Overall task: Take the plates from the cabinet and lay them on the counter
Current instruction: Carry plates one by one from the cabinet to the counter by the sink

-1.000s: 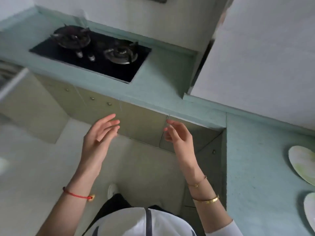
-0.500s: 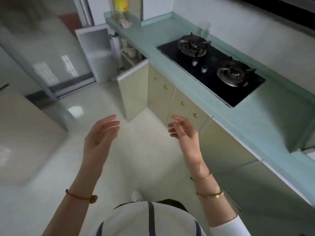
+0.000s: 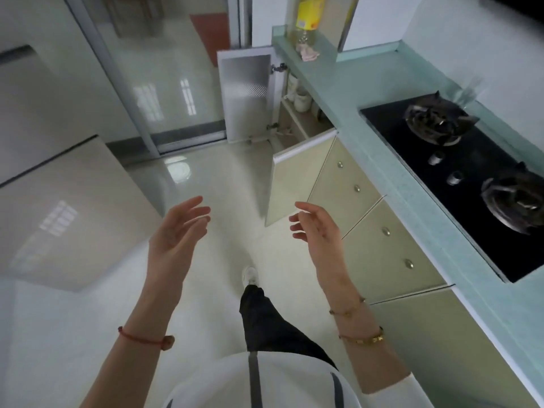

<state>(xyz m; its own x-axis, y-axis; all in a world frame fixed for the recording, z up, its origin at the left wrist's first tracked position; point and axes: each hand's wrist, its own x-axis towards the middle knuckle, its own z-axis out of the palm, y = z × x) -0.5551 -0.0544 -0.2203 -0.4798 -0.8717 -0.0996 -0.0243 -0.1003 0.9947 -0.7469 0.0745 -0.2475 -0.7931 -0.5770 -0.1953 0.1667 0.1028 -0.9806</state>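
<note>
My left hand (image 3: pixel 176 234) and my right hand (image 3: pixel 318 228) are raised in front of me over the floor, palms facing each other, fingers relaxed, holding nothing. Ahead on the right, under the pale green counter (image 3: pixel 347 92), a cabinet (image 3: pixel 297 113) stands with both doors swung out: a frosted-glass door (image 3: pixel 247 92) on the far side and a cream door (image 3: pixel 294 178) on the near side. White crockery (image 3: pixel 300 98) shows on a shelf inside; I cannot tell which pieces are plates. No plate is in view on the counter.
A black gas hob (image 3: pixel 471 172) with two burners is set into the counter on the right. Cream drawers with metal knobs (image 3: pixel 368 219) run below it. A yellow-labelled bottle (image 3: pixel 307 22) stands at the counter's far end. A glass sliding door (image 3: pixel 164 83) is ahead; a grey appliance (image 3: pixel 64 207) stands left.
My view has swung left, from the counter corner with two plates on it, past the hob, toward the cabinet with its doors out. Both hands stay raised and hold nothing. I have stepped forward.
</note>
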